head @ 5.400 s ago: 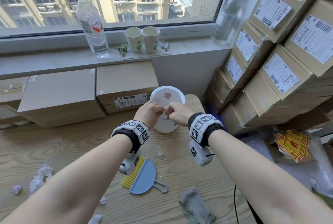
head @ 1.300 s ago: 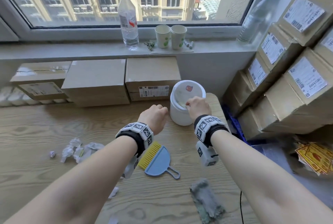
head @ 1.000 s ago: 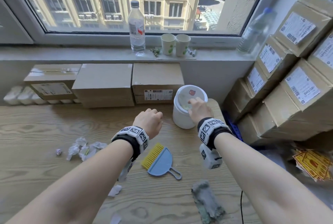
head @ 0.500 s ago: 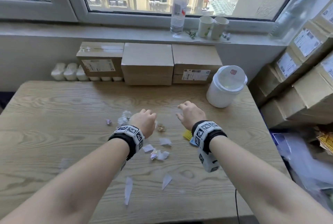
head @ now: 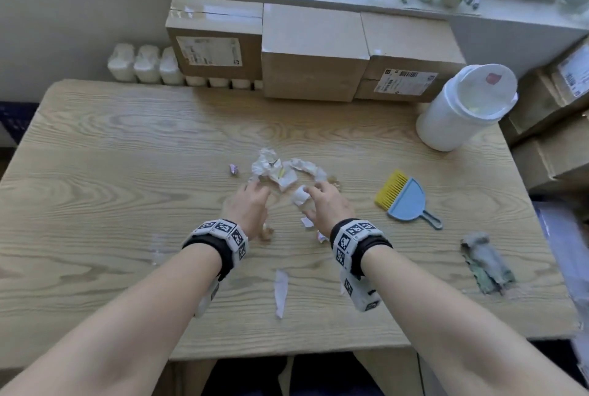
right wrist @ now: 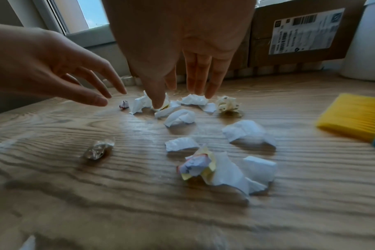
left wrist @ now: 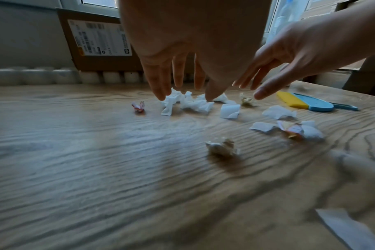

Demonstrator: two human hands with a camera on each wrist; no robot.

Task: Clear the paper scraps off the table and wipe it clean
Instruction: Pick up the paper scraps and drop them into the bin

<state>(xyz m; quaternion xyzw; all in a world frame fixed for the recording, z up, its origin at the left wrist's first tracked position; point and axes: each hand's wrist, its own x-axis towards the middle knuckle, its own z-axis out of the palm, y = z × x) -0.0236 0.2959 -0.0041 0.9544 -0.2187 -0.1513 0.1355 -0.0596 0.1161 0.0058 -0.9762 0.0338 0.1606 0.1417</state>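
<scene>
Several crumpled white paper scraps (head: 280,169) (left wrist: 188,103) (right wrist: 178,116) lie in a loose pile mid-table, with a tiny pink scrap (head: 234,169) at its left and a long strip (head: 281,292) nearer me. Both hands hover just above the pile, fingers straight and spread, pointing down. My left hand (head: 250,202) (left wrist: 182,88) is over the pile's left side and holds nothing. My right hand (head: 325,204) (right wrist: 182,94) is over the right side, also holding nothing. A brownish scrap (left wrist: 222,148) lies below my left wrist.
A white bin (head: 462,108) with a swing lid stands at the table's back right. A blue dustpan with yellow brush (head: 404,199) lies right of the scraps, a grey rag (head: 486,263) near the right edge. Cardboard boxes (head: 312,51) line the back.
Both hands have left the bin and come to the scrap pile, their fingers now spread. The view has tilted down over the table.
</scene>
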